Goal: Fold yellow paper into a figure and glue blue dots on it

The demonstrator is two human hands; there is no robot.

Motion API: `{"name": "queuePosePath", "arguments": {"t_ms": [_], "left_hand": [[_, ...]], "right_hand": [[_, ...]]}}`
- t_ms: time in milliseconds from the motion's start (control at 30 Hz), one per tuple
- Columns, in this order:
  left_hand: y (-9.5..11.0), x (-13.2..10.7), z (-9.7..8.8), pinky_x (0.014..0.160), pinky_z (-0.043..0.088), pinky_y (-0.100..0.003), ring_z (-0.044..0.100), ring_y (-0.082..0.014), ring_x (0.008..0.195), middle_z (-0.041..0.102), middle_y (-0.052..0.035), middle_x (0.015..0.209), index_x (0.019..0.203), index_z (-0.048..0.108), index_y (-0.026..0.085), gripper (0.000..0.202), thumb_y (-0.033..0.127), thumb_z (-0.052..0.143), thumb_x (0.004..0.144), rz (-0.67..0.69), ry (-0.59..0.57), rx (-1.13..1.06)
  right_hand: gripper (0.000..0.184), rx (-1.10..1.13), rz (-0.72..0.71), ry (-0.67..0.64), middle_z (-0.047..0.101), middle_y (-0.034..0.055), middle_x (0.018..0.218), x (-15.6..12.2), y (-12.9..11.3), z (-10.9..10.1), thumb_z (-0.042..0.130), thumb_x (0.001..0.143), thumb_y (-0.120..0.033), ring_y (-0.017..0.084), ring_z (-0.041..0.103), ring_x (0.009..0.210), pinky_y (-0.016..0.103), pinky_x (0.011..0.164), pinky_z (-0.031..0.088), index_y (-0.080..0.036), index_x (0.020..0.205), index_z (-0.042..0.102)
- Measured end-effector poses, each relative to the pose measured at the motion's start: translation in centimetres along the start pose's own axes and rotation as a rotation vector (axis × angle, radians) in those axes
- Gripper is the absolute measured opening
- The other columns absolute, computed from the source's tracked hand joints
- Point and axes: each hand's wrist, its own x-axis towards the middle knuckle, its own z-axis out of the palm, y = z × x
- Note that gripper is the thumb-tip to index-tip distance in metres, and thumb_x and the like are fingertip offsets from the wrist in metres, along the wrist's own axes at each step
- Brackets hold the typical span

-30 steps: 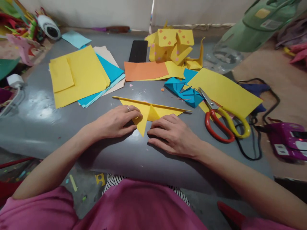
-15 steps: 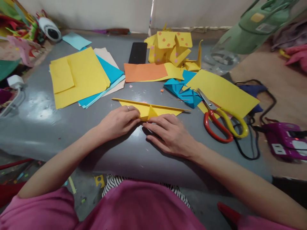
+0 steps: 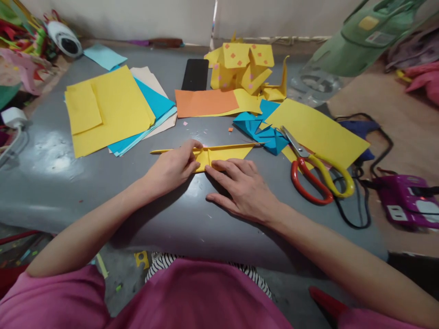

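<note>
A long, narrow folded yellow paper (image 3: 224,152) lies flat on the grey table (image 3: 103,183) in front of me. My left hand (image 3: 174,167) rests on its left half, fingers curled and pinching the fold near the middle. My right hand (image 3: 242,187) lies flat just below the paper, fingers stretched out and pressing its lower edge. Both paper tips stick out past my hands.
Red and yellow scissors (image 3: 315,171) lie to the right on a yellow sheet (image 3: 318,130). A stack of yellow and blue sheets (image 3: 109,109) sits back left; orange paper (image 3: 202,101), blue folded pieces (image 3: 262,128), a spotted yellow paper model (image 3: 245,68), a black phone (image 3: 195,74), a purple device (image 3: 408,201).
The downward-pointing triangular flap of the yellow paper has been folded up, leaving a flat strip. Both hands moved up onto it, the left now pinching, the right flattened.
</note>
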Motion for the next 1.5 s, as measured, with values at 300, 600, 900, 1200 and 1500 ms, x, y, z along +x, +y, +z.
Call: {"name": "queuePosePath", "arguments": {"t_ms": [300,600,900,1200,1500], "left_hand": [[0.8,0.7,-0.2,0.083,0.052,-0.038,0.071,-0.0265,0.097,0.074,-0.01,0.11,0.126,0.052,0.019,0.03,0.022,0.052,0.096,-0.045,-0.029,0.127],[0.5,0.4,0.6,0.076,0.05,-0.032,0.067,-0.0219,0.089,0.069,-0.0098,0.107,0.11,0.063,0.018,0.02,0.021,0.047,0.098,0.067,0.059,0.192],[0.0,-0.3,-0.3,0.076,0.051,-0.03,0.067,-0.0189,0.085,0.069,-0.0073,0.105,0.103,0.071,0.019,0.025,0.037,0.054,0.098,0.231,0.005,0.194],[-0.8,1.1,-0.4,0.078,0.051,-0.03,0.066,-0.0208,0.097,0.07,-0.0062,0.106,0.103,0.07,0.02,0.022,0.032,0.051,0.101,0.422,-0.093,0.205],[-1.1,-0.2,0.3,0.075,0.054,-0.032,0.066,-0.0184,0.082,0.074,-0.0073,0.099,0.1,0.072,0.019,0.026,0.015,0.046,0.101,0.68,0.18,0.405]], "right_hand": [[0.063,0.07,0.025,-0.037,0.065,0.0205,0.133,0.0,0.1,0.0,0.051,0.099,-0.056,0.034,0.057,0.118,0.049,0.097,0.044,-0.009,0.139,0.06],[0.054,0.129,0.088,-0.017,0.065,0.023,0.133,-0.2,0.4,-0.1,0.055,0.099,-0.048,0.035,0.06,0.121,0.052,0.099,0.047,-0.008,0.134,0.063],[0.03,0.074,0.121,0.016,0.071,0.0165,0.121,0.2,1.4,0.0,0.049,0.103,-0.021,0.026,0.065,0.107,0.042,0.091,0.054,-0.016,0.125,0.068],[0.028,0.073,0.116,0.031,0.073,0.0126,0.105,-0.1,1.4,-1.0,0.049,0.103,-0.024,0.023,0.065,0.091,0.036,0.08,0.055,-0.015,0.117,0.071],[0.024,0.05,0.143,0.002,0.073,0.0121,0.106,-0.4,1.6,-0.7,0.055,0.101,-0.028,0.024,0.066,0.095,0.037,0.08,0.056,-0.017,0.115,0.071]]}}
